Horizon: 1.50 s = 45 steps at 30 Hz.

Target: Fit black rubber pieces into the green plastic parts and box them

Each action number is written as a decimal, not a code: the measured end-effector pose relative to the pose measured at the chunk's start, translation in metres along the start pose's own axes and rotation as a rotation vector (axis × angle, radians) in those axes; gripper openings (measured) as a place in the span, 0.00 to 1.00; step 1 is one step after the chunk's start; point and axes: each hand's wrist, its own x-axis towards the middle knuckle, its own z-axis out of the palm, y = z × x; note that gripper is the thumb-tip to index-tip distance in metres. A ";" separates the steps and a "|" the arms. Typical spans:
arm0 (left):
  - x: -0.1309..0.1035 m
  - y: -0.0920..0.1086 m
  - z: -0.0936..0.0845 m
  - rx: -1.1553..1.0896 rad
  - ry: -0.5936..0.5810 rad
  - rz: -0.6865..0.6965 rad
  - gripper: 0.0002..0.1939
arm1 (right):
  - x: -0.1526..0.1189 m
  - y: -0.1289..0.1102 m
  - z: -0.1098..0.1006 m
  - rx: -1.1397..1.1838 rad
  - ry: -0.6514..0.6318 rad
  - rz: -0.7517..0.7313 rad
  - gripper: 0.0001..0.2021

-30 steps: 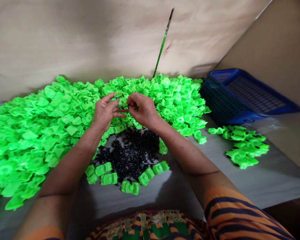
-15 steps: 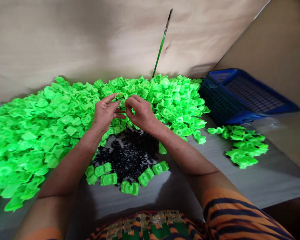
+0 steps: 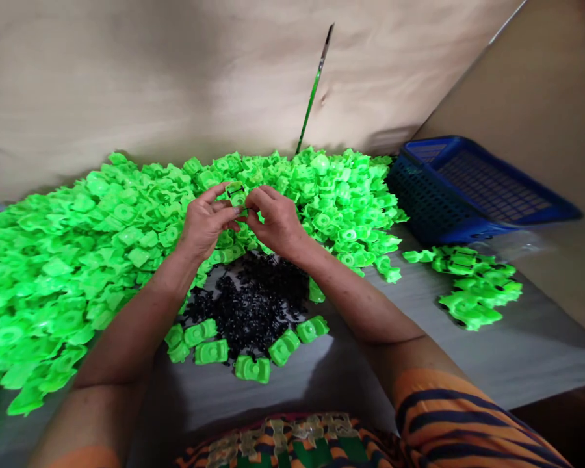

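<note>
My left hand point(image 3: 203, 220) is closed around the edges of a small green plastic car body point(image 3: 237, 200), its underside turned toward me. A black wheel axle point(image 3: 234, 190) lies across the far end of that body. At the near end, the bent fingers of my right hand point(image 3: 275, 220) pinch a second black axle, mostly hidden by the fingers. Below my hands, a heap of black wheel axles point(image 3: 248, 305) is spread on the grey table point(image 3: 370, 390). Several green car bodies point(image 3: 252, 368) lie along the heap's near edge.
A large pile of green car bodies point(image 3: 102, 240) runs along the wooden wall point(image 3: 175, 78). A green stick point(image 3: 314, 91) rises behind it. At the right stand a blue basket point(image 3: 439, 195) and a smaller group of green cars with black wheels point(image 3: 478, 286).
The green car body has tilted to show more of its underside. My left thumb has come down over its near end, by the second axle. Both hands stay in nearly the same place.
</note>
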 end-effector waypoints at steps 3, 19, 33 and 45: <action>0.001 0.000 -0.001 0.015 -0.022 0.009 0.35 | 0.001 0.002 0.000 0.024 0.041 -0.013 0.09; 0.002 0.003 -0.003 0.132 0.020 0.097 0.37 | 0.006 0.022 0.011 0.495 0.091 0.172 0.06; 0.000 0.004 -0.003 0.121 0.032 0.072 0.38 | 0.005 0.030 0.024 0.742 0.105 0.210 0.11; -0.001 -0.001 -0.002 0.078 0.058 0.105 0.35 | 0.003 0.025 0.032 0.756 0.230 0.138 0.07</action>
